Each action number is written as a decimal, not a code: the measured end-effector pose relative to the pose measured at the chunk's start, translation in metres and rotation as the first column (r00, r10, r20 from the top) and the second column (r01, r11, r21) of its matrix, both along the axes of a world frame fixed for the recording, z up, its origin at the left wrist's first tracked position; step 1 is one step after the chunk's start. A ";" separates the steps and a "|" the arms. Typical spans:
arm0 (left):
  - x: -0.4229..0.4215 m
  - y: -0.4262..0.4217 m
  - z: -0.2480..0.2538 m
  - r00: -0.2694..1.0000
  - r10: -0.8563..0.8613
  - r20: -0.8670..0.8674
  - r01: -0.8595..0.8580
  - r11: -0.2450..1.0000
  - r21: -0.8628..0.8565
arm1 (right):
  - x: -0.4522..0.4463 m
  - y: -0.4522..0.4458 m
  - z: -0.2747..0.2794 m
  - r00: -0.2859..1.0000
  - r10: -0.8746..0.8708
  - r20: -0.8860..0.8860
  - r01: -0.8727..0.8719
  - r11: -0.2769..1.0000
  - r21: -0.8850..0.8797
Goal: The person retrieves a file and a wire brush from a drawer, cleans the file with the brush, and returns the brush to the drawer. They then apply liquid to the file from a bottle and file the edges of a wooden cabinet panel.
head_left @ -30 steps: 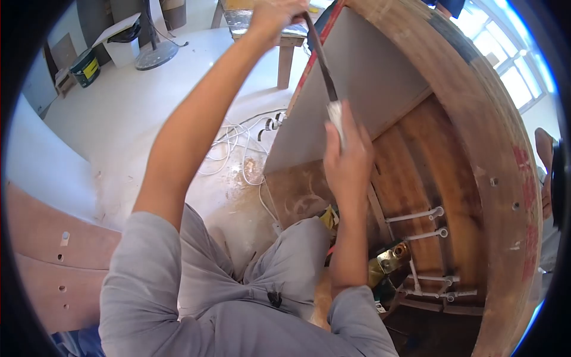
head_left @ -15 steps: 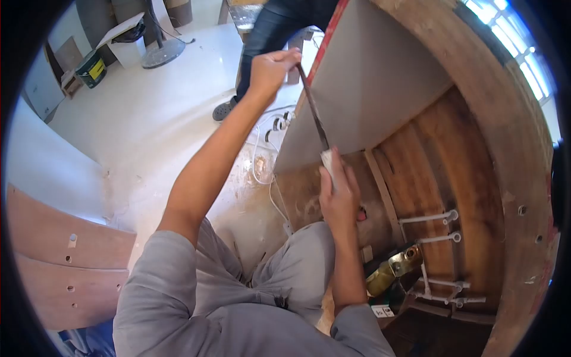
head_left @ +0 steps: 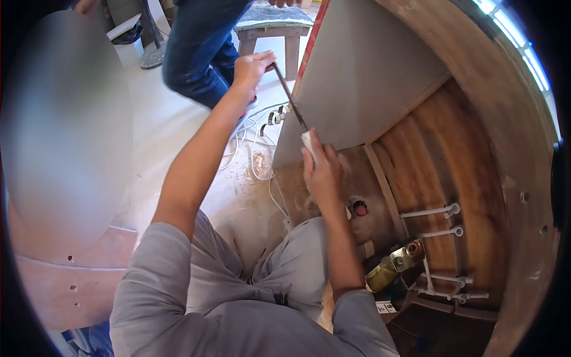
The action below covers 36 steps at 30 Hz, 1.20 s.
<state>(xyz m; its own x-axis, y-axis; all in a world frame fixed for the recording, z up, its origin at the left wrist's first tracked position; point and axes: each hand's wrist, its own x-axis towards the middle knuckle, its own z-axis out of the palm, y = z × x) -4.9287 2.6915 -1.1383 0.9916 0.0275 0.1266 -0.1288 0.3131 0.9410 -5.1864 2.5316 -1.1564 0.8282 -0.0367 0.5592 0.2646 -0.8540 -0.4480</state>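
Observation:
My right hand (head_left: 324, 169) is wrapped round the pale handle of a long, dark, narrow file (head_left: 289, 95). At the file's far end, my left hand (head_left: 251, 70) pinches the tip between thumb and fingers. The file slants up and left, close to the edge of a grey panel (head_left: 363, 71); whether it touches that edge I cannot tell. Red colouring runs along the upper part of the panel's edge.
White pipes (head_left: 431, 212) and a brass-coloured fitting (head_left: 386, 273) sit inside the curved wooden shell at right. White cable (head_left: 256, 160) lies on the floor. Another person's jeans-clad leg (head_left: 199, 53) stands near a wooden bench (head_left: 273, 31). A blurred pale shape (head_left: 65, 131) fills the left.
Both hands and the file have shifted a little left and up in view. The other person's legs have moved left, and a large blurred shape has come in at left.

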 end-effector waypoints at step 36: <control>-0.070 0.006 -0.009 0.950 -0.311 -0.017 0.311 0.950 0.018 | -0.045 -0.038 -0.051 0.744 0.639 -0.196 0.071 0.216 0.974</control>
